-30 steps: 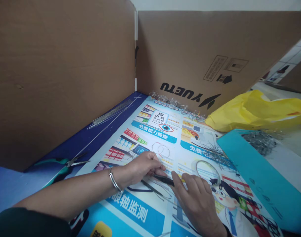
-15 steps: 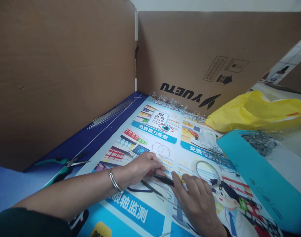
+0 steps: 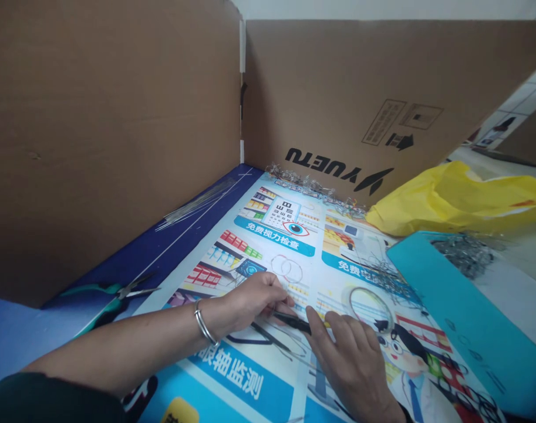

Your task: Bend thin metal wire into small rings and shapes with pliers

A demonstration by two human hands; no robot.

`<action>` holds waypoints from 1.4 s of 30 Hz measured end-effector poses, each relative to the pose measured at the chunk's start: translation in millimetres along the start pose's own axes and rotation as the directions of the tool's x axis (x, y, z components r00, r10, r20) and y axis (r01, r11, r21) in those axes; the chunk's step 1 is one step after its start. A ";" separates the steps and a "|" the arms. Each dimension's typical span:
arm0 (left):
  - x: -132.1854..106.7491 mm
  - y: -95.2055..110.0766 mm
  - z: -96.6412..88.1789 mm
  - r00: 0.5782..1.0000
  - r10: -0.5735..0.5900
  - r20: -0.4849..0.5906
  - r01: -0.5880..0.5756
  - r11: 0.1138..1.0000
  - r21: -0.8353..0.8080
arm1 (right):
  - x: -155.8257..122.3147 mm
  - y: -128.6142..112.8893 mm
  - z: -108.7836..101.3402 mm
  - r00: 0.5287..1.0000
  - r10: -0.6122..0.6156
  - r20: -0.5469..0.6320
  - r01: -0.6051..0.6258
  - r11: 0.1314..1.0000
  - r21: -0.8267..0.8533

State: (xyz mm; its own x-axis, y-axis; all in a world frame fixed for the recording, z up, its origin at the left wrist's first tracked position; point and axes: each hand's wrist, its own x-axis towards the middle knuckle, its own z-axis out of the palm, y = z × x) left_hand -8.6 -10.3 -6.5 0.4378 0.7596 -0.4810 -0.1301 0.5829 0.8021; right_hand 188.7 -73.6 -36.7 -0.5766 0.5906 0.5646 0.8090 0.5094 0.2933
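My right hand (image 3: pixel 351 358) is closed around a slim black tool (image 3: pixel 292 322), whose tapered end points left. Most of the tool is hidden by the fingers, so its exact kind does not show. My left hand (image 3: pixel 261 299) is closed in a pinch right at the tool's tip; whatever lies between its fingertips is too small or hidden to make out. Below the hands, several thin dark rods or wires (image 3: pixel 272 339) lie on the printed sheet (image 3: pixel 303 276). Two thin rings (image 3: pixel 286 268) lie just beyond my left hand. A coil of wire (image 3: pixel 371 299) rests beyond my right hand.
Teal-handled pliers (image 3: pixel 118 294) lie open at the left. Straight wires (image 3: pixel 197 202) lie along the left cardboard wall (image 3: pixel 118 147). Tangled wire bits (image 3: pixel 316 185) line the back wall. A turquoise box (image 3: pixel 465 323) with wire pieces and a yellow bag (image 3: pixel 461 200) are at the right.
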 end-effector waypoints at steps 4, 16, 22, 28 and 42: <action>1.9 -0.3 -0.7 1.000 0.000 0.001 0.000 1.000 0.016 | 1.1 -0.3 0.9 1.000 0.005 -0.011 -0.005 1.000 0.009; -2.3 2.2 2.7 1.000 -0.015 -0.021 0.015 0.999 0.029 | 2.0 1.8 -5.5 0.998 -0.041 0.046 0.042 0.999 -0.016; -1.5 1.5 2.1 1.000 -0.005 -0.014 0.005 0.999 0.040 | 1.4 1.0 -2.5 0.998 -0.042 0.053 0.044 0.999 -0.029; -4.4 4.0 3.6 0.999 0.033 -0.030 -0.031 0.997 0.065 | 5.8 0.4 -4.2 0.999 -0.022 0.049 0.023 1.000 -0.018; 0.0 0.3 1.1 0.964 0.262 0.036 -0.264 0.944 0.197 | 7.7 -8.1 -4.0 0.989 0.121 0.086 -0.129 0.988 0.090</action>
State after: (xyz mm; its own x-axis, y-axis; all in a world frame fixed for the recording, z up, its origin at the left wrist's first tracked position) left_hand -7.6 -10.4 -5.9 0.4203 0.8749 -0.2404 -0.0632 0.2926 0.9542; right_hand 178.2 -75.7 -31.6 -0.4821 0.6998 0.5271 0.8630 0.4832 0.1477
